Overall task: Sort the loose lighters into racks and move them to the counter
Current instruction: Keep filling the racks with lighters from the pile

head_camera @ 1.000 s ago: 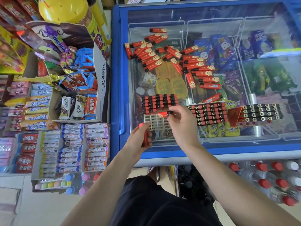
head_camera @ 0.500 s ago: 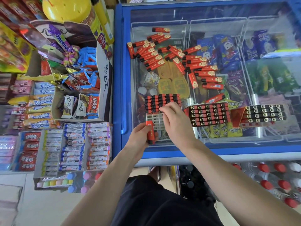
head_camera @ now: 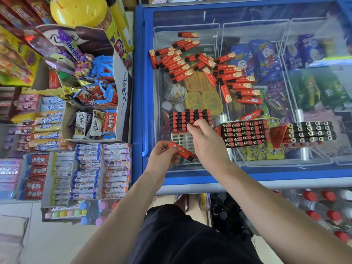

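A blue-framed chest freezer with a glass lid holds white wire baskets containing packaged ice creams and yellow tubs. Left of the freezer, an open Dove carton holds chocolate bars. Below it, cardboard trays hold rolled candies. A large yellow container stands at top left. Red-capped bottles occupy the lower right.

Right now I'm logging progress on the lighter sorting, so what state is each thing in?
White plastic rack: partly filled, near rows empty.
Red lighter with black cap: pinched in the left hand, tilted over the rack.
Right hand: fingers curled at the rack's filled rows.
Loose red lighters: scattered flat on the blue freezer's glass lid.
Two full racks: lying on the lid.
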Tool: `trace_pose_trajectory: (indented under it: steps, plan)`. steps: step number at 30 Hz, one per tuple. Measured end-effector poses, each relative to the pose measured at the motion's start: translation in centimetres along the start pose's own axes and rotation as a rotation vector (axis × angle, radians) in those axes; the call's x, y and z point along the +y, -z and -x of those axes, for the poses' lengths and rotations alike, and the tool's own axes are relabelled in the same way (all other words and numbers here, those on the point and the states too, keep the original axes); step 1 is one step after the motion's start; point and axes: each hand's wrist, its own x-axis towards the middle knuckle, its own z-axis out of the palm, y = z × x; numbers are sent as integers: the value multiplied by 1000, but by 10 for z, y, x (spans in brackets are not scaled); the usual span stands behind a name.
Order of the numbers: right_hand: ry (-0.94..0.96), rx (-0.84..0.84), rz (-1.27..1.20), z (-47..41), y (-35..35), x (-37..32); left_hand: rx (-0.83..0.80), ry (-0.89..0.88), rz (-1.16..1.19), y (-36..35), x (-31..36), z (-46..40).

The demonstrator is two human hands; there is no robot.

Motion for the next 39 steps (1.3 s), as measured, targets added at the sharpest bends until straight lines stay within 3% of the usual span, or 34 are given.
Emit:
trace_pose_trajectory:
  steps: [6, 8, 11, 13, 19, 24, 29, 39]
  plan:
    - [-62, 72, -105, 2, 13, -9, -64, 70, 160, -2, 6, 0]
    - [-267, 99, -271, 7, 20, -16, -91, 98, 223, -3, 7, 1]
    - [-689, -55, -576, 9, 27, -21, -103, 128, 311, -4, 7, 0]
    - [-778, -129, -715, 11, 29, -23, -104, 143, 333, -7, 6, -1]
    - [-586, -184, -693, 18, 33, -22, -110, 172, 321, -14, 6, -1]
    - [-495, 20, -486, 16, 29, -8, -9, 115, 32, -19, 10, -2]
    - [-473, 88, -287, 7, 24, 10, 109, -16, -211, -16, 12, -5]
    - [-540, 104, -375, -6, 16, -1, 122, -179, -378, -22, 30, -14]
